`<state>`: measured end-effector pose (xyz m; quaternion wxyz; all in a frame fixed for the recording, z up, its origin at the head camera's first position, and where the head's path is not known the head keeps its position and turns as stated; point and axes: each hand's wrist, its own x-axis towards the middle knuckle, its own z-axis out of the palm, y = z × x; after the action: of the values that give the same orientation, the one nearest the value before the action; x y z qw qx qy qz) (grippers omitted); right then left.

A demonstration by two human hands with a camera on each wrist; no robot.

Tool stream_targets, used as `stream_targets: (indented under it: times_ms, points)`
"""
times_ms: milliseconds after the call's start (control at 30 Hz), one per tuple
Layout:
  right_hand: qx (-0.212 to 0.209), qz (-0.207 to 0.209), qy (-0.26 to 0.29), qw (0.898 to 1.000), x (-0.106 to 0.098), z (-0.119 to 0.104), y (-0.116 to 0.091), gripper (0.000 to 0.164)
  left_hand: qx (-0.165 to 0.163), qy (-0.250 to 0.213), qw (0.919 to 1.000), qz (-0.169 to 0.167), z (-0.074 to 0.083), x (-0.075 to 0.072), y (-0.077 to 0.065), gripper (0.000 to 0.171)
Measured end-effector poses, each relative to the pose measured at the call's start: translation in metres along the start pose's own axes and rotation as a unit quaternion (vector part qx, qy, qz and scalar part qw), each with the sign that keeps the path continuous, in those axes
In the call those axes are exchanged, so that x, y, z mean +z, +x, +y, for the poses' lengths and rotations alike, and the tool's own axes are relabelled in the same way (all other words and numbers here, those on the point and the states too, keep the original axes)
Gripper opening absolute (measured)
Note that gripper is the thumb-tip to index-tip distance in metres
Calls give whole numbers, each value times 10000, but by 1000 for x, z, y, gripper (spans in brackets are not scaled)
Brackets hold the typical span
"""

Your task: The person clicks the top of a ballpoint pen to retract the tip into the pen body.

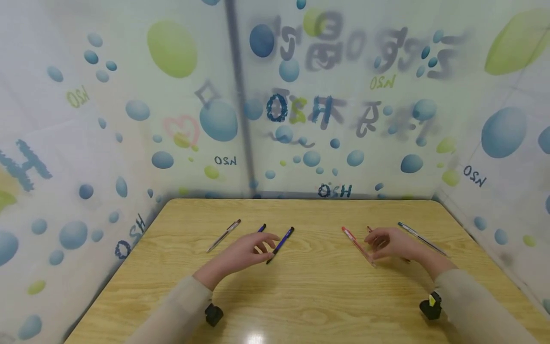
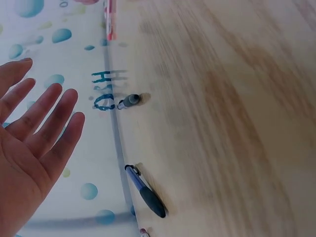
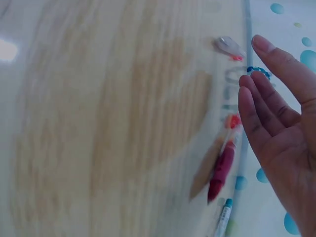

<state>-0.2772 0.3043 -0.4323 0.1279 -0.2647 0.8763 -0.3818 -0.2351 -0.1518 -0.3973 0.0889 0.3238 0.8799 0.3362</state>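
Observation:
My left hand (image 1: 249,252) hovers over the table with fingers loosely bent, holding nothing. Beside its fingertips lies a blue pen (image 1: 282,243) with black ends; a second blue pen (image 1: 262,228) is mostly hidden behind the hand. The left wrist view shows the palm (image 2: 24,158) facing the camera with fingers extended. Over the right side, my right hand (image 1: 394,246) is relaxed, its fingertips overlapping a red pen (image 1: 353,240) in the head view. A dark red pen (image 3: 223,165) lies beneath this hand, largely covered by it from above.
A clear pen with a brown end (image 1: 224,235) lies at the left, and a clear pen with a blue end (image 1: 420,237) at the right. The wooden table (image 1: 318,296) meets a patterned curtain (image 1: 292,157) along its far edge. Each wrist wears a small black camera (image 1: 213,315).

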Motion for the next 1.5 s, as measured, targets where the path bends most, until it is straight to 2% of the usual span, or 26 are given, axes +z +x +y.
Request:
stream_targets:
  times_ms: [367, 667, 933, 1233, 1500]
  points:
    - [-54, 82, -231, 9997, -18, 0, -7, 42, 334, -133, 9992, -160, 18, 6, 19, 42]
    - [12, -113, -274, 9996, -28, 1, -8, 40, 647, -34, 9975, -274, 25, 15, 31, 40]
    - [364, -289, -130, 9988, -31, 5, -6, 41, 648, -12, 9971, -395, 31, 20, 38, 41]
    - [840, -239, -411, 9953, -33, 16, -2, 35, 462, -217, 9973, -525, 34, 27, 44, 39]
    - [994, -471, -681, 9916, -34, 20, -1, 33, 635, -196, 9956, -659, 37, 36, 59, 41]
